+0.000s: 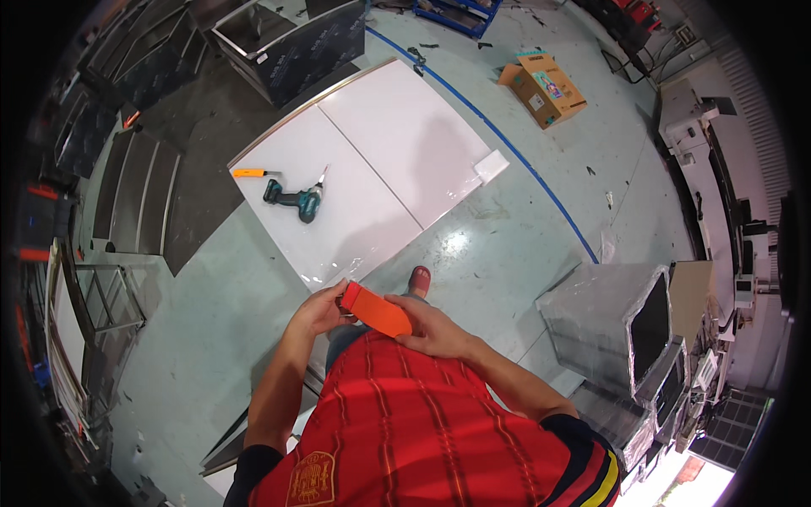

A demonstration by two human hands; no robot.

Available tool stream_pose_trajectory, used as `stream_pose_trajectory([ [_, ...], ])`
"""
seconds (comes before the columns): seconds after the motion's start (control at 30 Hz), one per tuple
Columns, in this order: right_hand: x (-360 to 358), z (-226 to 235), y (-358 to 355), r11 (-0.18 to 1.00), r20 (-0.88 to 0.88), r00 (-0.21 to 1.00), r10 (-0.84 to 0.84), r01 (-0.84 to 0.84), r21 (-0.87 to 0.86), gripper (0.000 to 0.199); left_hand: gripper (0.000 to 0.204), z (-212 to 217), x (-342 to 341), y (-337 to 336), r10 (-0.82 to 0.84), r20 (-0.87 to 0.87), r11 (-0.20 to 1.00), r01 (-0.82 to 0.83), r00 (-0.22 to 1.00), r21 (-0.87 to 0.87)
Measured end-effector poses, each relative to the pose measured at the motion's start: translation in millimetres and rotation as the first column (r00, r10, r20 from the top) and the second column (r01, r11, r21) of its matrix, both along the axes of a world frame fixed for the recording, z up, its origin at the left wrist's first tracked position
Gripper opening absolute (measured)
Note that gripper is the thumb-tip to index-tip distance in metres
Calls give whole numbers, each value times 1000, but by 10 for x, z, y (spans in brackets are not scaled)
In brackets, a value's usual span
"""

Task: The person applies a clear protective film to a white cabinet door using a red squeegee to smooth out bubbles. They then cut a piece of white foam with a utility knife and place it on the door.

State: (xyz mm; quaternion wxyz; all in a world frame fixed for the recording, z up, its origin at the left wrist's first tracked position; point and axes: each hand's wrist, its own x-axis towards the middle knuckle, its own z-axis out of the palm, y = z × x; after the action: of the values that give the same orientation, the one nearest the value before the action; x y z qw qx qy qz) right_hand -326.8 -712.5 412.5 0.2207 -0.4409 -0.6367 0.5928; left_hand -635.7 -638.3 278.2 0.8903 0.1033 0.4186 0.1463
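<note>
In front of my red shirt, I hold a flat orange object (379,313) with a red band at one end and a rounded other end; its exact kind does not show. My left hand (316,312) grips the red end, thumb on top and fingers partly hidden behind. My right hand (435,329) is closed around the rounded end. Just beyond my hands lie white panels (372,127) with a dark seam between them. On them rest a teal and black cordless drill (297,200) with a long bit and an orange-handled knife (250,172).
A small white block (491,167) sits at the panels' right corner. Beyond a blue floor line stands an open cardboard box (543,89). Film-wrapped cabinets (596,325) stand at the right, dark cabinet frames (291,51) at the far left. A metal frame (114,296) is at left.
</note>
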Motion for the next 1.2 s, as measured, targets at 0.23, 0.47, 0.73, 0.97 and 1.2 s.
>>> stream_pose_trajectory([
  [0.23, 905, 44, 327, 992, -25, 994, -104, 102, -79, 89, 33, -32, 1002, 283, -35, -56, 998, 33, 998, -45],
  [0.47, 1181, 5, 310, 981, 111, 975, -192, 186, 61, 88, 20, 70, 1481, 565, -54, -256, 939, 136, 965, 315],
  [0.73, 944, -11, 197, 831, 155, 828, -539, 553, -62, 86, 17, 61, 1178, 2044, 75, -463, 558, 347, 883, 754],
  [0.97, 943, -567, 942, 811, 93, 806, -584, 585, 17, 93, 13, -249, 1028, 3365, -19, -598, 416, 550, 801, 724],
  [1.2, 1024, -1108, 2261, 845, 164, 829, -535, 526, 94, 91, 11, -1317, 99, 5790, 224, -683, 405, 571, 695, 714],
])
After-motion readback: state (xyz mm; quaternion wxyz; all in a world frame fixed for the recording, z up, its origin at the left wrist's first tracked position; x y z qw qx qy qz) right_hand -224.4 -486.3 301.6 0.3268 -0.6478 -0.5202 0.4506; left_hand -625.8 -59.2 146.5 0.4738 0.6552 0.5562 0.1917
